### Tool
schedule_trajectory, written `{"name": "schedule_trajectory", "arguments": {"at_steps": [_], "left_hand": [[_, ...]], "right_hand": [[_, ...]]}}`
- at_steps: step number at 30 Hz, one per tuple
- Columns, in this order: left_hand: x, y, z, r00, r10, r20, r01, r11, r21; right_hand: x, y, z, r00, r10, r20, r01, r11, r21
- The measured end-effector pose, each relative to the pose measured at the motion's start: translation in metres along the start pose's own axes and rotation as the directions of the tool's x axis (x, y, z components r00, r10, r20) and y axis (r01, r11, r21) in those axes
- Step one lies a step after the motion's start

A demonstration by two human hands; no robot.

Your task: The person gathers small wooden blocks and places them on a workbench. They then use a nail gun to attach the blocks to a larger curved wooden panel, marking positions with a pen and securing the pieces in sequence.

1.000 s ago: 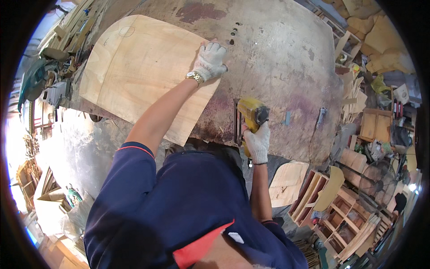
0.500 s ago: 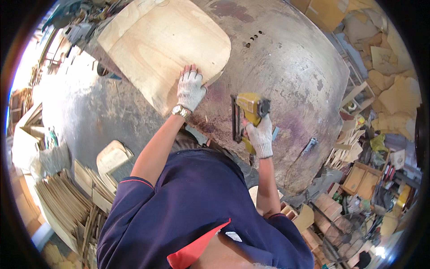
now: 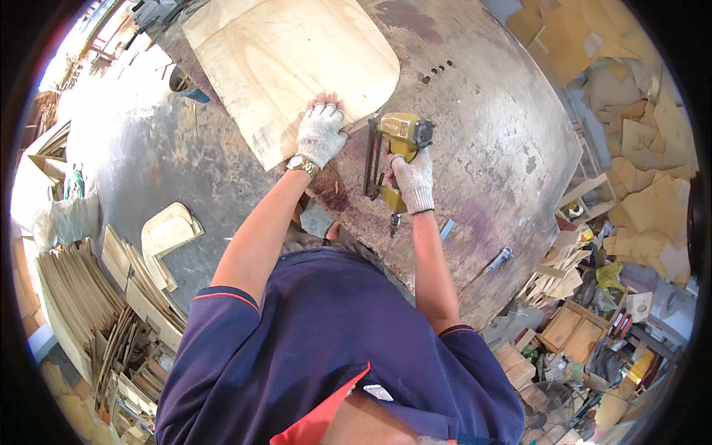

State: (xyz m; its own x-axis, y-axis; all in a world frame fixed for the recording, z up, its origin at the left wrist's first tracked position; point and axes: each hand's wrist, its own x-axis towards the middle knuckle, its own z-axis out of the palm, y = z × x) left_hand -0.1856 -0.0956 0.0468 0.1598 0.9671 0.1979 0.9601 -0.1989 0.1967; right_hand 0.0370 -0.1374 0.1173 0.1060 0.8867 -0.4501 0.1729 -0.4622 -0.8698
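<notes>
A pale plywood panel (image 3: pixel 297 63) with rounded corners lies on the worn, stained worktable (image 3: pixel 482 126). My left hand (image 3: pixel 321 135), in a whitish knit glove with bare fingertips, rests on the panel's near edge, fingers laid forward over the wood. My right hand (image 3: pixel 415 182), gloved the same way, grips the handle of a yellow-green nail gun (image 3: pixel 402 127). The gun is just right of the panel, with its long dark magazine on the left side. Its nose is hard to make out, and I cannot tell whether it touches anything.
On the table are a short blue strip (image 3: pixel 447 228) and a small bluish tool (image 3: pixel 500 258) to the right. Curved plywood pieces (image 3: pixel 78 297) stand stacked at the lower left, beside a clear plastic bag (image 3: pixel 70 219). A wooden box (image 3: pixel 572 328) sits among clutter at right.
My right hand has raised the nail gun forward and slightly left, closer to the panel's edge. The left hand stays on the panel. The whole view has shifted a little.
</notes>
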Motion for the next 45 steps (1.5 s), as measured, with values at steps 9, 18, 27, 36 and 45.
{"name": "schedule_trajectory", "arguments": {"at_steps": [9,18,27,36,45], "left_hand": [[0.001,0.003,-0.005,1.000,-0.019,-0.007,0.018,1.000,-0.016],[0.001,-0.005,0.010,0.998,0.025,-0.055,-0.025,1.000,-0.001],[0.002,-0.001,0.004,0.999,-0.021,-0.032,0.016,0.989,-0.145],[0.002,0.002,-0.003,0.999,-0.043,-0.012,0.041,0.993,-0.111],[0.002,0.002,-0.004,0.995,-0.054,0.081,0.067,0.983,-0.174]], "right_hand": [[0.002,-0.005,0.005,0.999,-0.025,0.045,0.020,0.993,0.114],[0.002,-0.013,0.002,0.999,-0.002,0.038,0.003,1.000,-0.021],[0.007,-0.107,-0.033,0.967,-0.168,0.193,0.240,0.859,-0.452],[0.030,-0.155,-0.010,0.937,0.017,0.350,0.243,0.687,-0.685],[0.032,-0.153,0.001,0.939,0.020,0.344,0.251,0.645,-0.722]]}}
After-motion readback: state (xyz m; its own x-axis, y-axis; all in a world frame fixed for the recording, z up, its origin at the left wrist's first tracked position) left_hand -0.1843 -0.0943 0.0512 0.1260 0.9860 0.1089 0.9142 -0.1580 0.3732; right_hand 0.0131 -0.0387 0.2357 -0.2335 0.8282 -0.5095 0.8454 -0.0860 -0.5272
